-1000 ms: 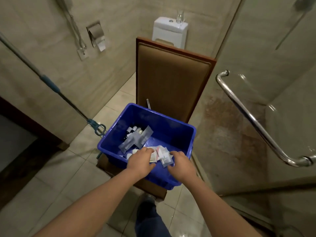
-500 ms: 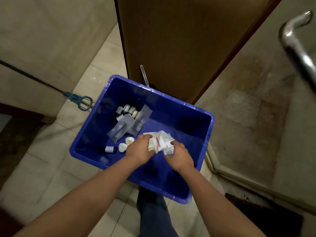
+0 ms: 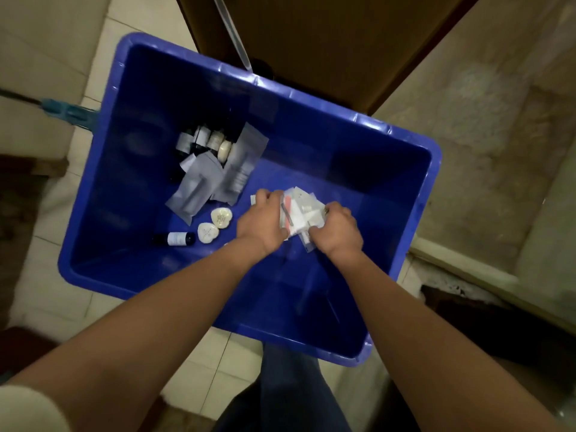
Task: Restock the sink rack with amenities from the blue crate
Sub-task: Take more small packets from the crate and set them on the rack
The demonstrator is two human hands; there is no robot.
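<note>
The blue crate (image 3: pixel 405 145) fills the middle of the view. Inside it, my left hand (image 3: pixel 260 226) and my right hand (image 3: pixel 338 232) both grip a bundle of white amenity packets (image 3: pixel 300 210) from opposite sides. Left of them on the crate floor lie two round white soaps (image 3: pixel 215 222), a small dark bottle (image 3: pixel 176 238) on its side, grey sachets (image 3: pixel 205 182) and a row of small bottles (image 3: pixel 202 140). The sink rack is out of view.
The crate stands against a brown padded chair back (image 3: pixel 327 42). A blue mop clip (image 3: pixel 67 112) sits by the crate's left rim. Tiled floor lies to the left, and a stone shower threshold (image 3: pixel 467 275) runs along the right. My leg (image 3: pixel 286 391) shows below the crate.
The view has dropped and closed in on the crate. Both hands have gone from the near rim deeper inside and closed round the white packets.
</note>
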